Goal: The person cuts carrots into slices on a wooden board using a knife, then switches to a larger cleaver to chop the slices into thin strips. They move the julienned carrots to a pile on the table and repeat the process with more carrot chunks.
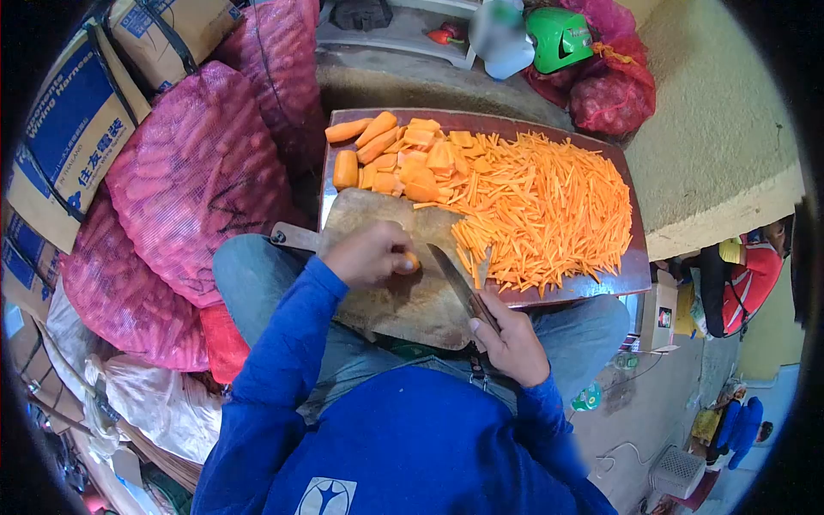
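Observation:
My left hand (pixel 371 254) is closed on a small carrot piece (pixel 413 261) above the worn cutting board (pixel 360 215). My right hand (pixel 512 336) grips the dark handle of a knife (pixel 455 276), whose blade points up and left over the board's right part. Beyond the board, peeled carrots and thick carrot chunks (pixel 418 178) lie at the left of the dark red table (pixel 637 257). A wide heap of thin carrot sticks (pixel 558 210) covers its middle and right. Another flat blade or handle (pixel 294 237) sticks out at the board's left edge.
Pink mesh sacks of carrots (pixel 193 180) and cardboard boxes (pixel 73 129) stand at the left. A green helmet (pixel 558 39) and a red mesh bag (pixel 611 99) are behind the table. Other people (pixel 745 287) are at the far right, near a grey crate (pixel 678 472).

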`<state>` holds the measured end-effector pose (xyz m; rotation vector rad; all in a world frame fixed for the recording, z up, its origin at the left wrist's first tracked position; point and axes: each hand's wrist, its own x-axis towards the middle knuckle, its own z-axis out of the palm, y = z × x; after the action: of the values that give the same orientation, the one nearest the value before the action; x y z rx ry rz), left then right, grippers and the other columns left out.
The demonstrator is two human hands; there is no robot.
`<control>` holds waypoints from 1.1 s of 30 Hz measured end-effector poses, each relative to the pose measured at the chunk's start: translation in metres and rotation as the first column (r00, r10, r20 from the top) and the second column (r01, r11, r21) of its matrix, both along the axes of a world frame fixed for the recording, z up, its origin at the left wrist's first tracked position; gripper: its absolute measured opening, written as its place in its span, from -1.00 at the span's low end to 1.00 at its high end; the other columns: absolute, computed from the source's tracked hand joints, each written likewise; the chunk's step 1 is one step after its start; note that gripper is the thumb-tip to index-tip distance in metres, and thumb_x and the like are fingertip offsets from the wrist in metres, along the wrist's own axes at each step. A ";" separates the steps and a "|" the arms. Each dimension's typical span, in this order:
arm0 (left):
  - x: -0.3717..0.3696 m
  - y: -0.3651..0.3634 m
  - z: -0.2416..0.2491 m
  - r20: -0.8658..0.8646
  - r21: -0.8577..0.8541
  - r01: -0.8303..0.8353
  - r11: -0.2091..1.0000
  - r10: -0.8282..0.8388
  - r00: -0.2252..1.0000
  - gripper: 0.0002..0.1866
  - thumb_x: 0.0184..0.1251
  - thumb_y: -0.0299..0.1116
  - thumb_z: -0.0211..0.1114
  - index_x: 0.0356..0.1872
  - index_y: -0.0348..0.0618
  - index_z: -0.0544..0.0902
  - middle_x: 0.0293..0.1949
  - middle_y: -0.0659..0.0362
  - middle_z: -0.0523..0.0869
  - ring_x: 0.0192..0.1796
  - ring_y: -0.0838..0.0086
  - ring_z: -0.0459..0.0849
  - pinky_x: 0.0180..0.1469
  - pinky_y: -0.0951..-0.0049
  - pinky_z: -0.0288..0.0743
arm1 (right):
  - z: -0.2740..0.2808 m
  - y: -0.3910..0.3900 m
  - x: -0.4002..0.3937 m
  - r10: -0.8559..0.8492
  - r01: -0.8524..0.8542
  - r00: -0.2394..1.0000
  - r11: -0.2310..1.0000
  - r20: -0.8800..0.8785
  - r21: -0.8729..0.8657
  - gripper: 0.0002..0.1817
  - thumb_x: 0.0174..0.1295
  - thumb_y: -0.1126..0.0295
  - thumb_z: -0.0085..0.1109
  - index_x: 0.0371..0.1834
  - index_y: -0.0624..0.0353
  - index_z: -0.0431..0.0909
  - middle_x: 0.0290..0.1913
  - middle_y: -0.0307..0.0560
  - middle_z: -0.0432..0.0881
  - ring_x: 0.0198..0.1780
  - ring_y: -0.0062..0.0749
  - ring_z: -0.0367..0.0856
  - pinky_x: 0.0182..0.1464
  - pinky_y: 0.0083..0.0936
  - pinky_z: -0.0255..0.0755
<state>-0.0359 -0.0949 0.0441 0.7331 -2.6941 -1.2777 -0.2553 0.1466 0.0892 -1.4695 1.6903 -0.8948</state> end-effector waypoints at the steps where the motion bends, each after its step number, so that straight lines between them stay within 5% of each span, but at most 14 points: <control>1: 0.001 0.015 -0.007 0.003 0.010 -0.004 1.000 0.004 1.000 -0.72 0.25 -0.54 0.46 0.00 -0.28 0.77 -0.16 -0.01 0.76 0.13 -0.09 0.72 0.04 0.15 0.64 | 0.000 0.003 0.000 0.004 -0.004 1.000 1.000 0.003 0.010 -0.53 0.50 0.44 0.26 0.43 0.32 0.55 -0.03 0.36 0.76 0.04 0.27 0.80 0.11 -0.18 0.62; 4: 0.001 0.057 -0.020 -0.302 -0.289 -0.274 0.917 0.185 0.935 -0.49 0.17 -0.67 0.39 0.22 -0.27 0.68 0.03 -0.11 0.68 0.08 -0.13 0.71 0.10 0.09 0.63 | 0.004 0.007 0.000 0.011 -0.012 1.000 0.998 0.013 0.061 -0.54 0.50 0.43 0.26 0.42 0.32 0.55 -0.02 0.39 0.75 0.04 0.29 0.80 0.10 -0.16 0.62; 7: 0.007 0.077 -0.026 -0.437 -0.265 -0.359 0.895 0.220 0.872 -0.52 0.14 -0.66 0.39 0.16 -0.29 0.71 0.01 -0.09 0.68 0.03 -0.10 0.67 0.08 0.07 0.62 | 0.007 0.008 0.004 0.030 -0.030 0.999 1.000 -0.037 0.005 -0.55 0.51 0.41 0.27 0.41 0.29 0.54 -0.01 0.41 0.75 0.03 0.36 0.79 0.08 -0.11 0.63; 16: 0.004 0.089 -0.038 -0.311 -0.479 -0.270 0.835 0.126 0.942 -0.61 0.11 -0.52 0.37 0.03 -0.33 0.73 -0.03 -0.01 0.63 0.04 0.02 0.58 0.09 0.08 0.51 | 0.007 -0.003 0.023 0.133 -0.138 0.987 0.989 -0.089 -0.052 -0.52 0.57 0.38 0.18 0.49 0.26 0.43 0.07 0.45 0.73 0.08 0.46 0.74 0.07 0.13 0.61; 19: 0.004 0.089 -0.034 -0.306 -0.508 -0.252 0.824 0.101 0.947 -0.64 0.17 -0.48 0.32 0.02 -0.35 0.74 -0.01 0.01 0.63 0.04 0.05 0.58 0.12 0.09 0.50 | 0.021 0.004 0.031 0.163 -0.154 0.972 0.986 -0.166 0.065 -0.50 0.59 0.36 0.15 0.51 0.25 0.37 0.07 0.49 0.72 0.08 0.48 0.73 0.06 0.19 0.59; 22: 0.002 0.088 -0.032 -0.324 -0.526 -0.244 0.815 0.073 0.943 -0.66 0.24 -0.46 0.29 0.03 -0.35 0.75 -0.03 0.02 0.65 0.04 0.07 0.59 0.12 0.10 0.50 | 0.019 0.001 0.035 0.160 -0.131 0.958 0.983 -0.240 0.132 -0.49 0.56 0.38 0.19 0.50 0.31 0.40 0.00 0.45 0.74 0.03 0.44 0.75 0.05 0.09 0.61; 25: 0.004 0.089 -0.035 -0.303 -0.492 -0.245 0.835 0.100 0.948 -0.66 0.24 -0.46 0.32 0.03 -0.32 0.76 -0.07 0.05 0.66 0.04 0.09 0.59 0.09 0.12 0.51 | 0.003 -0.019 0.036 0.178 -0.134 0.955 0.972 -0.238 0.192 -0.51 0.60 0.32 0.13 0.49 0.24 0.34 -0.01 0.55 0.71 0.00 0.49 0.73 0.00 0.25 0.57; 28: 0.004 0.087 -0.040 -0.390 -0.456 -0.307 0.835 0.123 0.912 -0.67 0.22 -0.46 0.36 0.02 -0.30 0.76 -0.09 0.05 0.67 0.02 0.09 0.60 0.07 0.13 0.51 | 0.000 -0.039 0.035 0.187 -0.178 0.957 0.982 -0.221 0.061 -0.57 0.61 0.31 0.12 0.43 0.23 0.35 -0.11 0.50 0.73 -0.08 0.50 0.73 -0.08 0.24 0.57; 33: 0.005 0.089 -0.047 -0.429 -0.447 -0.350 0.823 0.145 0.891 -0.65 0.15 -0.46 0.42 0.01 -0.30 0.75 -0.09 0.04 0.66 0.00 0.08 0.60 0.07 0.11 0.51 | 0.023 -0.020 0.036 0.193 -0.169 0.959 0.977 -0.206 0.126 -0.59 0.61 0.33 0.11 0.40 0.24 0.36 -0.15 0.47 0.73 -0.08 0.51 0.73 -0.07 0.24 0.58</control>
<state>-0.0314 -0.0055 -0.0024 0.6570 -2.3460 -0.5165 -0.2192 0.1270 0.1123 -1.6660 1.6956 -0.5524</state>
